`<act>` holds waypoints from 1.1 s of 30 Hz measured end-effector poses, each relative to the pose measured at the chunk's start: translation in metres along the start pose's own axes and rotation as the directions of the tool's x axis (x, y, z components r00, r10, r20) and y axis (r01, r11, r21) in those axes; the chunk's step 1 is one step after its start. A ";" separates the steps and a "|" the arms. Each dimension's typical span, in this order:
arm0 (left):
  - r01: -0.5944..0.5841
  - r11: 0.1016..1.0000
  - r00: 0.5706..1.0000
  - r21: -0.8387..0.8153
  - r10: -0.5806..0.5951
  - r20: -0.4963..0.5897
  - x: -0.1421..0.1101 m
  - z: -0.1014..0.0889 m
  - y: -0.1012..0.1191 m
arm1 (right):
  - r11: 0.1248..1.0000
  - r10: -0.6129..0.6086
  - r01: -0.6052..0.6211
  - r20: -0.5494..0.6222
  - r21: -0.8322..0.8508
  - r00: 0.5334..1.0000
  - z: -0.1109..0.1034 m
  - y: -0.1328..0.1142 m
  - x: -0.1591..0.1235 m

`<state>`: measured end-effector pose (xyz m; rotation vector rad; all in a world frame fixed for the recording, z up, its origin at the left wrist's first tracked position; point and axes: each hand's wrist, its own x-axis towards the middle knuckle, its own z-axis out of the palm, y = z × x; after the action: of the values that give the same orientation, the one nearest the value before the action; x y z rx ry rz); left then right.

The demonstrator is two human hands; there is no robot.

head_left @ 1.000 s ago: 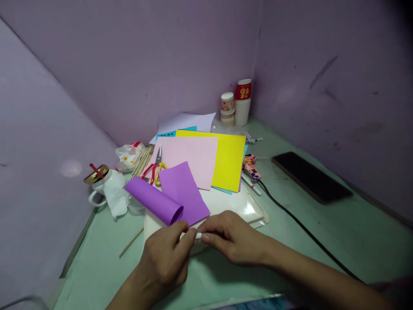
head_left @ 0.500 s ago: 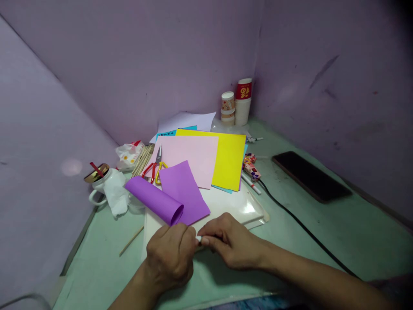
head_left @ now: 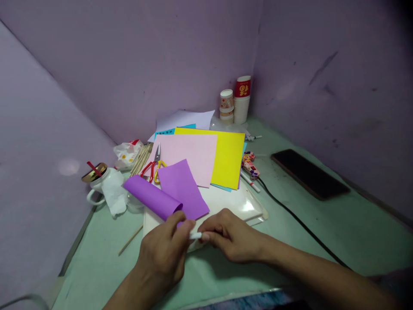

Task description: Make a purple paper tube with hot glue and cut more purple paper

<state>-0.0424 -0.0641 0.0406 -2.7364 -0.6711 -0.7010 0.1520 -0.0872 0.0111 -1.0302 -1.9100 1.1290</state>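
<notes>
A short, narrow white piece (head_left: 195, 236) shows between my two hands near the front of the table; its kind cannot be made out. My right hand (head_left: 230, 236) pinches its right end between thumb and fingertips. At its left end, my left hand (head_left: 166, 249) has its thumb and fingers closed around it, with that end hidden. Just beyond my left hand lies a rolled purple sheet (head_left: 151, 198). A flat purple sheet (head_left: 183, 189) lies beside the roll, over a white padded packet (head_left: 232, 202).
Pink paper (head_left: 187, 159), yellow paper (head_left: 229, 159) and red-and-yellow scissors (head_left: 155, 165) lie behind. To the left are a white mug (head_left: 111, 181), wooden sticks (head_left: 142, 159) and a single stick (head_left: 130, 240). A phone (head_left: 309, 174), black cord (head_left: 297, 219) and paper cups (head_left: 241, 110) are right.
My left hand has shifted slightly left and turned, its fingers loosening a little. More of the white piece now shows between the hands. My right hand keeps its pinch.
</notes>
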 end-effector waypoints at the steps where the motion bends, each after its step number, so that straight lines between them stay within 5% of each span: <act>1: -0.059 0.998 0.998 -0.014 0.058 -0.010 -0.001 -0.001 -0.002 | 0.999 0.018 -0.020 0.041 0.047 0.999 0.000 -0.001 0.000; 4: -0.221 0.975 0.975 -0.033 0.220 -0.017 -0.004 -0.003 -0.002 | 0.981 0.075 -0.093 0.112 0.169 0.991 0.005 -0.002 0.000; 8: -0.222 0.974 0.974 -0.038 0.220 -0.051 0.002 -0.001 0.002 | 0.988 0.054 -0.068 0.097 0.142 0.994 0.007 -0.003 0.000; 15: 0.102 0.993 0.993 0.066 -0.097 -0.069 0.013 0.011 0.012 | 0.933 -0.265 0.226 -0.113 -0.280 0.958 0.006 0.001 -0.002; 18: 0.333 0.940 0.937 -0.073 -0.322 0.133 0.016 0.010 0.014 | 0.868 -0.359 0.280 -0.128 -0.409 0.925 0.008 0.005 -0.002; 21: 0.449 0.878 0.872 -0.165 -0.391 0.294 0.018 0.003 0.009 | 0.891 -0.331 0.260 -0.140 -0.372 0.933 0.005 0.006 -0.001; 25: 0.123 0.973 0.992 -0.197 -0.115 0.050 0.012 -0.003 0.003 | 0.969 -0.190 0.170 -0.101 -0.177 0.977 0.001 0.001 -0.001; 28: -0.091 0.994 0.995 -0.062 0.089 -0.043 0.007 -0.004 0.006 | 0.967 -0.184 0.177 -0.025 -0.182 0.983 0.004 -0.003 -0.003; 31: -0.041 0.999 0.999 -0.028 0.040 -0.020 0.004 -0.005 0.011 | 0.921 -0.275 0.245 -0.061 -0.303 0.959 0.008 -0.001 -0.004; 33: 0.132 0.988 0.991 -0.082 -0.133 -0.008 0.001 -0.009 0.008 | 0.857 -0.381 0.294 -0.135 -0.423 0.915 0.006 0.004 -0.004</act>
<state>-0.0417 -0.0734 0.0478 -2.7774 -0.8465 -0.7914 0.1503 -0.0913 0.0042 -0.9221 -2.0811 0.4178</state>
